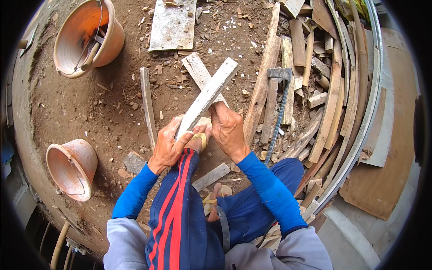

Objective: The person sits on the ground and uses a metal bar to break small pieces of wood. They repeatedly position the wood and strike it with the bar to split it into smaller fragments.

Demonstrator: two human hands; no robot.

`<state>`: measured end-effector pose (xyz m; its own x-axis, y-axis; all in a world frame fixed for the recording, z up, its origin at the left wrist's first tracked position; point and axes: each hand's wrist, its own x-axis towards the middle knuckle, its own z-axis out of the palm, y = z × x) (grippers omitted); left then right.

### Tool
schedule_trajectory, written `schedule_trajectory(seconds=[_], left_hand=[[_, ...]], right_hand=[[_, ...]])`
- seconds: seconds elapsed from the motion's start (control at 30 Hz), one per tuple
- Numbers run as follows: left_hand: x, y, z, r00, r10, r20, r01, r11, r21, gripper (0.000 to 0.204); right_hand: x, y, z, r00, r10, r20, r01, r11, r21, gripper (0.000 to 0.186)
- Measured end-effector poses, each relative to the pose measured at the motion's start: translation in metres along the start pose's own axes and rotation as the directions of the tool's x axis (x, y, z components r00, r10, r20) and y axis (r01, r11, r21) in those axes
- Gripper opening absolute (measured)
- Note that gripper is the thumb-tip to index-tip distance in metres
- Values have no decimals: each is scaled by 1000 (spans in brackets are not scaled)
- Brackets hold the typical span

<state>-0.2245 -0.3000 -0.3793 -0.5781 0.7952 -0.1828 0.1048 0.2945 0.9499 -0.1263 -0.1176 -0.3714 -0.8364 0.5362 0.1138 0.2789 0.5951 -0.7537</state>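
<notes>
My left hand (pixel 170 145) is closed around the lower end of a white-coated wooden strip (pixel 209 96), which slants up and to the right. Beneath that strip crosses a second pale wooden piece (pixel 196 67). My right hand (pixel 228 131) is curled shut just right of the strip, its knuckles by the second piece's lower end. Whatever its fingers grip is hidden under the hand. Below both hands is my foot in a yellow-strapped sandal (pixel 203 137). Right of my right hand lies a tool with a dark metal head and a blue speckled handle (pixel 280 114).
Two clay-stained buckets (pixel 118 38) (pixel 85 155) stand on the soil at left; the far one holds a wooden-handled tool. A flat board (pixel 173 27) lies ahead. Wood offcuts (pixel 330 108) pile up at right against a curved metal edge (pixel 375 90). A dark curved strip (pixel 223 229) lies between my legs.
</notes>
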Motion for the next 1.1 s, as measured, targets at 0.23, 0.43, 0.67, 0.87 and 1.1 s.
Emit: schedule_trajectory(seconds=[0.23,0.43,0.67,0.87,1.1], left_hand=[[11,7,-2,997,-72,28,72,997,12,58],[-5,10,8,1000,-14,1,14,1000,6,50],[-21,12,20,995,-88,-39,88,996,5,63],[-24,13,15,986,-168,-11,168,986,4,62],[-13,-12,20,954,-279,112,283,959,-17,61]], right_hand=[[7,17,-6,995,-99,1,97,979,-177,11],[3,36,-24,956,-194,220,231,960,-161,16],[-9,34,-18,983,-148,113,159,982,-98,16],[-36,27,17,1000,-21,8,20,991,129,7],[-32,64,-35,957,247,150,-259,964,66,25]])
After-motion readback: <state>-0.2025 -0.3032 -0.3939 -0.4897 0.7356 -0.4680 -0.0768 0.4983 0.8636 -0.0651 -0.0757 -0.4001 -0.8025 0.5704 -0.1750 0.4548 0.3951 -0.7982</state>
